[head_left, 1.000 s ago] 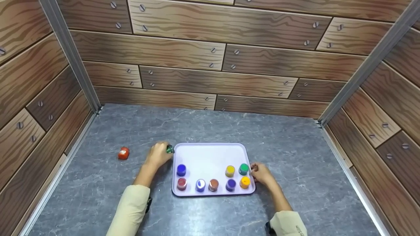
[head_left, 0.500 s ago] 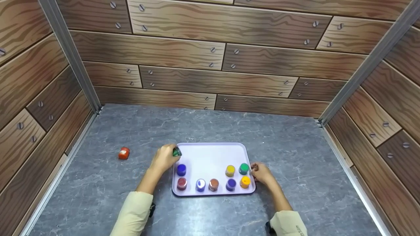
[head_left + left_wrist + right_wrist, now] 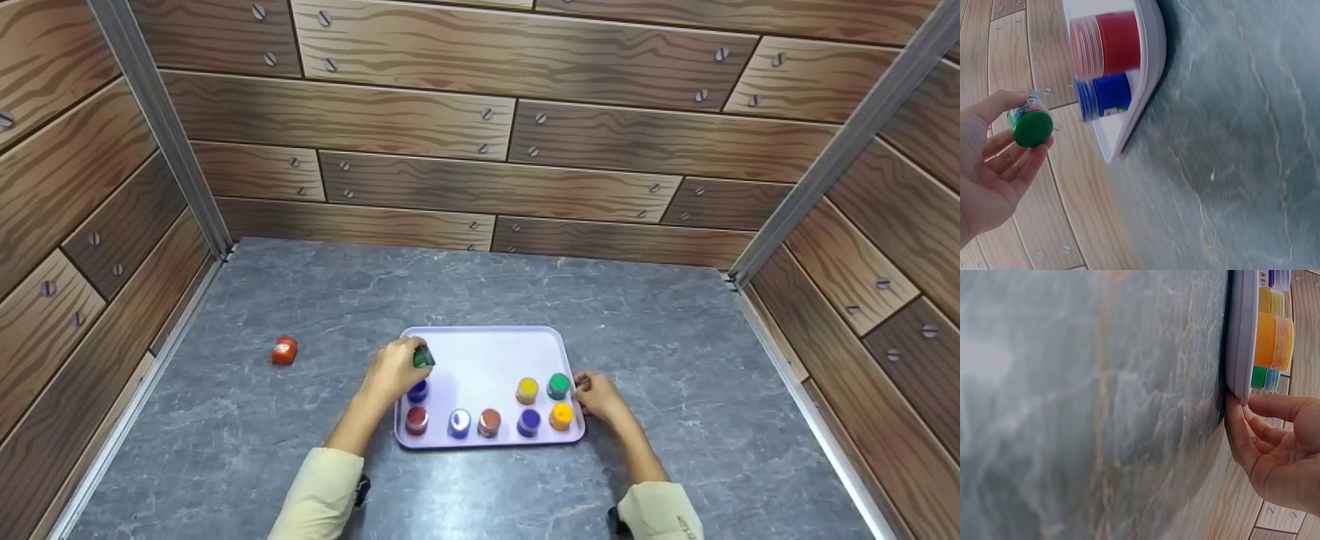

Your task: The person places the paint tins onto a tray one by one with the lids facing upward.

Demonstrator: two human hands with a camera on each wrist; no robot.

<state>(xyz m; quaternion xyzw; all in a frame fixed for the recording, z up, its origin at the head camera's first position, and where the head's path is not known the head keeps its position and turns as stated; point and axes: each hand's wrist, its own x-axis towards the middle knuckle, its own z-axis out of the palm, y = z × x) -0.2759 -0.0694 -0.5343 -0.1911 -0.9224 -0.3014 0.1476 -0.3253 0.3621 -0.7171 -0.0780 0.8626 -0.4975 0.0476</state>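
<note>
My left hand [image 3: 394, 367] pinches a small green paint jar [image 3: 1033, 126] between thumb and fingers, held over the left side of the lilac tray [image 3: 480, 345]. The jar is tilted, its green base toward the left wrist camera. Below that hand stand a blue paint jar [image 3: 418, 390], partly hidden in the head view, and a dark red paint jar [image 3: 417, 421]. My right hand [image 3: 600, 396] grips the tray's right rim, thumb above and fingers beneath, as the right wrist view shows. Close by are a green-capped jar [image 3: 558, 385] and an orange jar [image 3: 561, 415].
A red jar [image 3: 284, 350] lies on its side on the grey marbled table [image 3: 660, 322], left of the tray. Along the tray's front stand white-topped [image 3: 459, 424], brown [image 3: 489, 423] and purple [image 3: 529, 422] jars, with a yellow jar [image 3: 527, 390] behind. Wood-patterned walls [image 3: 480, 172] enclose the table.
My left hand has carried the green paint jar rightward, from beside the tray's left edge to over the tray. The right hand and tray stay in place.
</note>
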